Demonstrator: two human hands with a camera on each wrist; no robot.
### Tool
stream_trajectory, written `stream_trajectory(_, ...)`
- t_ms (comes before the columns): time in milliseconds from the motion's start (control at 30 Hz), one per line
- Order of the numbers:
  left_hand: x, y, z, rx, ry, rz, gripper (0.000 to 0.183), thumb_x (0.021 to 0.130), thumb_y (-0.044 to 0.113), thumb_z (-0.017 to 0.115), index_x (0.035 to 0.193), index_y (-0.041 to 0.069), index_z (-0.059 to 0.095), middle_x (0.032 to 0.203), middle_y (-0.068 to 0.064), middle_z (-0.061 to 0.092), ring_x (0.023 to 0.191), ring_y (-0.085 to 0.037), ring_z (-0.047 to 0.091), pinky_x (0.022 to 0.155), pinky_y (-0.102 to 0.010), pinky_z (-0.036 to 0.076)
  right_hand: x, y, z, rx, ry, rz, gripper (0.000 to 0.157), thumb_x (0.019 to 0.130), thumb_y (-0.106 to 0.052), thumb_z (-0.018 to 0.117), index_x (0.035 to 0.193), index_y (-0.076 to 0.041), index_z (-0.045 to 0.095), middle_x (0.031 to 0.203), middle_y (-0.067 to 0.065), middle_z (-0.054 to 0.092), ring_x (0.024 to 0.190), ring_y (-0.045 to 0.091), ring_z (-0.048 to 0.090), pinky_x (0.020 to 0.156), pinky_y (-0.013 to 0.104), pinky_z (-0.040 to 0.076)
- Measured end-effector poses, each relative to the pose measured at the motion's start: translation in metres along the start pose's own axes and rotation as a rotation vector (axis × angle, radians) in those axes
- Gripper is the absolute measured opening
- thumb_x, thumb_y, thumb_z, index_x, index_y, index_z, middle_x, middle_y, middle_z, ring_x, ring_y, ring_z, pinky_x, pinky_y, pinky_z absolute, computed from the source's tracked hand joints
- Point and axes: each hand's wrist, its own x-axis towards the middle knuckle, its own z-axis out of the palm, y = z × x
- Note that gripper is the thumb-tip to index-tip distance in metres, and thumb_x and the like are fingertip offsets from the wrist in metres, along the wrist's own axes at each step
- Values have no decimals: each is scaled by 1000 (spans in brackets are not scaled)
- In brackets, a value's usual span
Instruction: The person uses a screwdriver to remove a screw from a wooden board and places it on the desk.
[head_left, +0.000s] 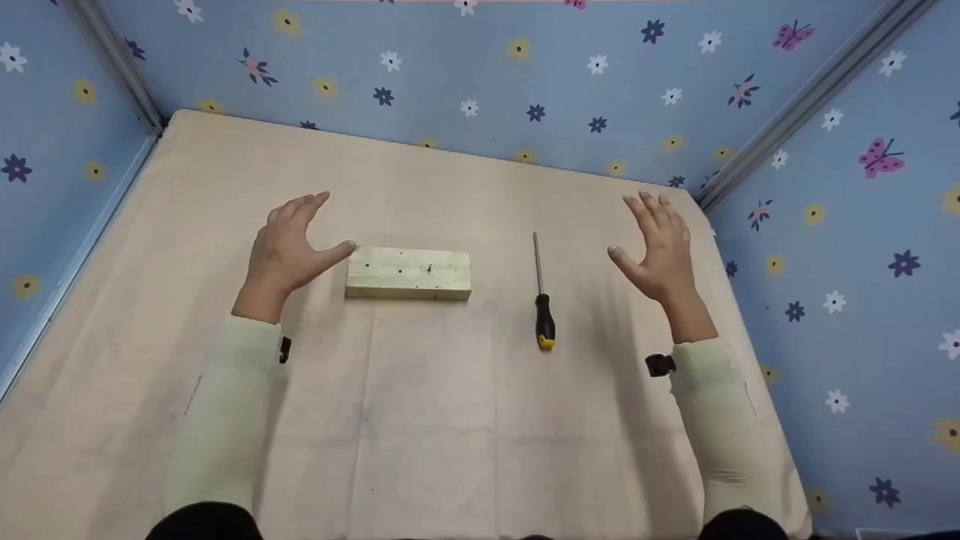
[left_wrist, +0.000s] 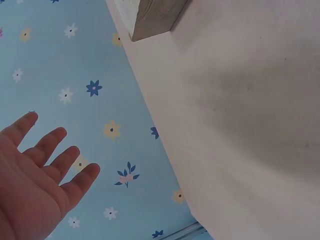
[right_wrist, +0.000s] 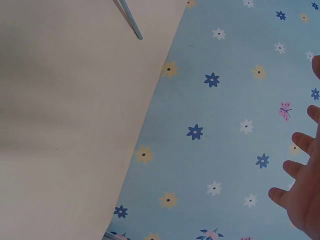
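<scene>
A pale wooden block (head_left: 409,275) lies on the cloth-covered table in the head view, with several small holes and a screw (head_left: 430,268) standing in its top. To its right lies a screwdriver (head_left: 545,319) with a black and yellow handle, its metal shaft pointing away from me. My left hand (head_left: 283,247) is raised left of the block, fingers spread, holding nothing; in the head view its thumb tip overlaps the block's corner. My right hand (head_left: 656,251) hovers to the right of the screwdriver, fingers apart and holding nothing. The left wrist view shows one end of the block (left_wrist: 157,17).
A beige cloth (head_left: 427,390) with fold creases covers the table. Blue flowered panels (head_left: 487,67) stand along the back, left and right sides, joined by grey metal posts (head_left: 817,105). A dark wrist strap piece (head_left: 660,365) sits at the right cuff.
</scene>
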Motion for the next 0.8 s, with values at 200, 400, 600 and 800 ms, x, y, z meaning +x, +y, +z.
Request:
stream_trajectory(200, -2, 1, 11, -13, -20, -23, 81, 80, 57, 66, 147, 20, 41, 150, -12, 41, 138, -37, 34, 106, -59, 34, -1, -2, 7, 6, -22, -72, 65, 87, -46, 59, 146, -22, 43, 150, 10, 42, 143, 36, 28, 115, 64, 14)
stream_trajectory(400, -5, -1, 18, -14, -89, -51, 83, 78, 59, 66, 146, 18, 43, 149, -13, 42, 136, -38, 35, 104, -61, 35, -5, -7, 18, -11, -40, -157, 55, 88, -36, 63, 140, -21, 50, 142, 10, 50, 141, 34, 34, 114, 64, 18)
stream_trajectory(600, -9, -7, 21, -3, -178, -65, 85, 78, 61, 67, 146, 17, 43, 149, -15, 41, 137, -40, 34, 104, -62, 34, -12, -13, 34, -33, -97, -237, 52, 88, -31, 64, 138, -20, 53, 138, 11, 53, 138, 35, 38, 112, 64, 23)
stream_trajectory(800, -11, -10, 25, -8, -254, -77, 87, 78, 58, 68, 148, 17, 39, 152, -15, 37, 139, -40, 31, 106, -61, 33, -19, -12, 47, -71, -135, -314, 51, 88, -27, 64, 137, -20, 53, 136, 9, 55, 137, 33, 40, 109, 64, 29)
